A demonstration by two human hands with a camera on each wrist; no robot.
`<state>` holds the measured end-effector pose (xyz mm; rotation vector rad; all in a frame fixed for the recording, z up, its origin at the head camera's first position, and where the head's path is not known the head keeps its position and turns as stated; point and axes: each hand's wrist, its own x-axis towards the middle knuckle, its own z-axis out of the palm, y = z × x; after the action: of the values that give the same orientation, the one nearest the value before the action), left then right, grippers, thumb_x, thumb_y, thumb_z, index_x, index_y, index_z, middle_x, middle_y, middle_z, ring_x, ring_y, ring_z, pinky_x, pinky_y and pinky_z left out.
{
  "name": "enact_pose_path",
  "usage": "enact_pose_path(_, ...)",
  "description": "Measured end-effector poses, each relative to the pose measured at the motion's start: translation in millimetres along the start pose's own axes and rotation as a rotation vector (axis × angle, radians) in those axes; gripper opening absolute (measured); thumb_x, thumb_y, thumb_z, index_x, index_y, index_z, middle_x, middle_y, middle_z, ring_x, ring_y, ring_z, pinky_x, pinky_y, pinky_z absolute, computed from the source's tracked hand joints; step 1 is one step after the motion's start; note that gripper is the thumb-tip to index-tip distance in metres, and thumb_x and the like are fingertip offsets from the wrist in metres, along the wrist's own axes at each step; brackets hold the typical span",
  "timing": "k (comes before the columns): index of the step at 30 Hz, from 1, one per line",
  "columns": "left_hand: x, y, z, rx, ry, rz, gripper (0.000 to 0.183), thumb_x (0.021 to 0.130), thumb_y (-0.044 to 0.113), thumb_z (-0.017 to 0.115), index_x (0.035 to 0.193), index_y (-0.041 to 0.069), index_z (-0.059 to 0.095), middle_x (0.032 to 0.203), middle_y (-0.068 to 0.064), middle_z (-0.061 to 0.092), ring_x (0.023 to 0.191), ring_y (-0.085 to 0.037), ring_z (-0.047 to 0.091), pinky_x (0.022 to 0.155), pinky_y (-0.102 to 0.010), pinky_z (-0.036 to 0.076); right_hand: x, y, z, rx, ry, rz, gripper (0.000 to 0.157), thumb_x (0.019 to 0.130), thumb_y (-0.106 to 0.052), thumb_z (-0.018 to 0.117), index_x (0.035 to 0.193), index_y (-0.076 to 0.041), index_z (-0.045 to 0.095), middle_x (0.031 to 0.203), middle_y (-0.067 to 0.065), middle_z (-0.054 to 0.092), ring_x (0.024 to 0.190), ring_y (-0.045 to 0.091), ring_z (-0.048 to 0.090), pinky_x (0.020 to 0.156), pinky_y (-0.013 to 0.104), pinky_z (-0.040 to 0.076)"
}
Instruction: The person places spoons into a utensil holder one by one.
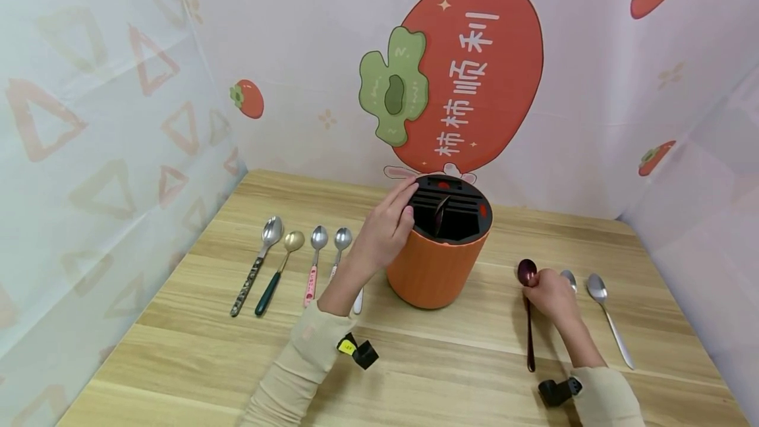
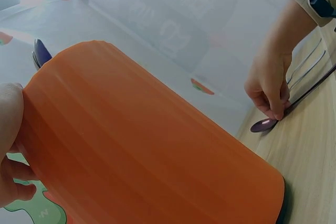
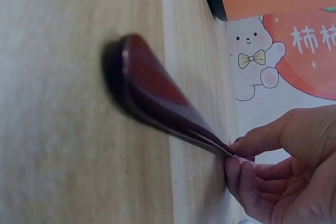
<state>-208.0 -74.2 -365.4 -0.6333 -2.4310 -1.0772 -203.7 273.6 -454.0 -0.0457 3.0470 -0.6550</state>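
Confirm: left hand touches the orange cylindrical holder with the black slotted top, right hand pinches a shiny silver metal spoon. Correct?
The spoon's colour is wrong: the right hand pinches a glossy dark-red spoon, as the head view shows. The left hand does touch the orange cylindrical holder with the black slotted top.

“柿柿顺利” (image 1: 466,78), 4 white characters, on red persimmon (image 1: 508,71)

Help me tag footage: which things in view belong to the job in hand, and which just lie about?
Likely in the job:
dark red spoon, pinched by right hand
orange holder, touched by left hand
dark utensil in it

Likely just lying about:
two silver spoons, right
black-handled spoon
green-handled spoon
pink-handled spoon
spoon beside that
white handle
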Motion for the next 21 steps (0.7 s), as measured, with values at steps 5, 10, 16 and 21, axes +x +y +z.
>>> enact_pose_path(5,-0.1,-0.1,0.8,0.005,0.004,0.006,0.051,0.103,0.023,0.033,0.146,0.002,0.048,0.157,-0.01,0.042,0.144,-0.024,0.043,0.118,-0.039,0.037,1,3,2.0,-0.004,0.022,0.014,0.031,0.073,-0.011,0.064,0.053,-0.017,0.041,0.053,-0.004,0.038,0.056,0.019,0.042,0.053,0.03,0.03)
enact_pose_path(10,-0.3,0.7,0.6,0.005,-0.001,0.003,0.051,0.102,0.024,0.033,0.146,0.002,0.048,0.158,-0.008,0.042,0.144,-0.024,0.043,0.118,-0.04,0.037,-1,3,0.6,-0.001,0.047,0.026,0.012,0.075,-0.011,0.066,0.076,0.001,0.066,0.071,0.013,0.068,0.07,0.032,0.064,0.061,0.043,0.049)
enact_pose_path(16,0.0,0.8,-0.5,-0.002,0.002,0.002,0.052,0.102,0.024,0.033,0.146,0.002,0.048,0.157,-0.01,0.042,0.144,-0.024,0.043,0.118,-0.04,0.037,-2,-1,-3.3,0.018,0.086,0.016,0.009,0.077,-0.008,0.062,0.07,-0.002,0.063,0.064,0.007,0.064,0.063,0.024,0.058,0.057,0.036,0.045)
enact_pose_path(21,-0.1,0.2,-0.7,-0.001,-0.003,0.001,0.052,0.102,0.024,0.032,0.147,0.002,0.048,0.157,-0.01,0.042,0.144,-0.025,0.042,0.118,-0.04,0.037,-5,-6,-8.0,0.049,0.11,0.003,0.01,0.079,-0.007,0.06,0.075,0.002,0.064,0.068,0.011,0.065,0.062,0.02,0.058,0.056,0.031,0.044)
